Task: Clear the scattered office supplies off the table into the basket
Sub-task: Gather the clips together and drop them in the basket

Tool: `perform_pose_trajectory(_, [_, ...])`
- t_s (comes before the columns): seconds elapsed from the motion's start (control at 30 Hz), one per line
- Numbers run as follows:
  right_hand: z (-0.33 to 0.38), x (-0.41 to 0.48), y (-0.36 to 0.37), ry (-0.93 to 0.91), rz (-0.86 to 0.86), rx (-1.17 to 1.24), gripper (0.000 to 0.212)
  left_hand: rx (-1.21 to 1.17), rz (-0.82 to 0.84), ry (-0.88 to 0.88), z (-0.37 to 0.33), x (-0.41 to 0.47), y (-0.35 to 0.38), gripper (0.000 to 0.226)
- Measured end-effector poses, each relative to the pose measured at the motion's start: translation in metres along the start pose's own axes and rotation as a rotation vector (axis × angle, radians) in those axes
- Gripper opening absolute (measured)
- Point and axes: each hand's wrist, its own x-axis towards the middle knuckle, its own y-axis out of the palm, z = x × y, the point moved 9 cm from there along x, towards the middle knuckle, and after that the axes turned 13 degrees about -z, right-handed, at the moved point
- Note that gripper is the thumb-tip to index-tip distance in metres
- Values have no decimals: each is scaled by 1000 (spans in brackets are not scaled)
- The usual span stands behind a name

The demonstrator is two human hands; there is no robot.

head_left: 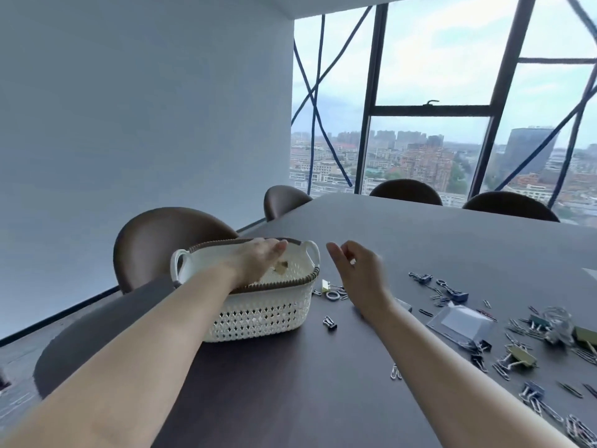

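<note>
White plastic, pierced in a diamond lattice, forms the basket [268,315]; its rim is trimmed with a brown braided band, and a loop handle sits at each end. It stands on the matte dark-grey desk [420,240], near the left edge. The left hand [258,261] hangs over the basket's opening, palm down, fingers straight and gripping nothing. A small tan piece [281,268] shows just under the palm, too blurred to name or to tell whether it touches the hand. The right hand [358,276] hovers above the desk just right of the basket, fingers loosely curled and apart, with nothing seen in them; blur softens its outline.

Beside the basket's right wall lie a pale yellow binder clip [326,285] and a metal ring [332,295], with more bits partly hidden behind the right hand. A small black binder clip [329,321] lies in front of them. Farther right are a blue binder clip [457,296], a clear flat plastic sleeve [458,321], an olive binder clip [521,357] and wire paper clips [549,415], which are cut off at the lower right corner. Rounded brown chair backs [168,240] rise behind the desk.
</note>
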Motion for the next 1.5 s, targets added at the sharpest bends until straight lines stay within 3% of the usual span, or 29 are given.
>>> perform_pose_trajectory(0.1, [0,0,9,-6,16,20,41,84,58,84,7,-1,1,42])
perform_pose_trajectory(0.27, [21,4,43,-36,89,93,40,-7,-175,155,7,-18,-33,16])
perform_pose_trajectory(0.43, [69,17,84,-187,150,86,30,421,-485,209,23,-56,-62,42])
perform_pose_trajectory(0.63, [49,0,133,-194,422,-303,26,331,-629,335,41,-88,-59,65])
perform_pose_trajectory(0.87, [52,-12,100,-237,382,-263,24,311,-650,330,41,-79,-50,64])
perform_pose_trajectory(1.0, [44,-21,48,-264,262,-179,27,303,-730,238,31,-85,-52,36])
perform_pose_trajectory(1.1, [4,-35,8,-207,280,-284,26,248,-772,383,-21,-95,-36,19])
perform_pose_trajectory(1.17, [-33,-48,-23,-135,323,-382,28,172,-675,525,-63,-96,-5,21])
perform_pose_trajectory(1.23, [-66,-63,-57,-47,345,-456,30,115,-431,538,-88,-86,45,36])
perform_pose_trajectory(1.37, [-105,-90,-125,78,379,-563,31,189,246,150,-76,-70,161,72])
perform_pose_trajectory(1.43, [-115,-98,-156,120,379,-600,31,243,342,63,-79,-73,185,76])
perform_pose_trajectory(1.5, [-120,-104,-184,158,359,-626,31,218,356,98,-103,-81,193,77])
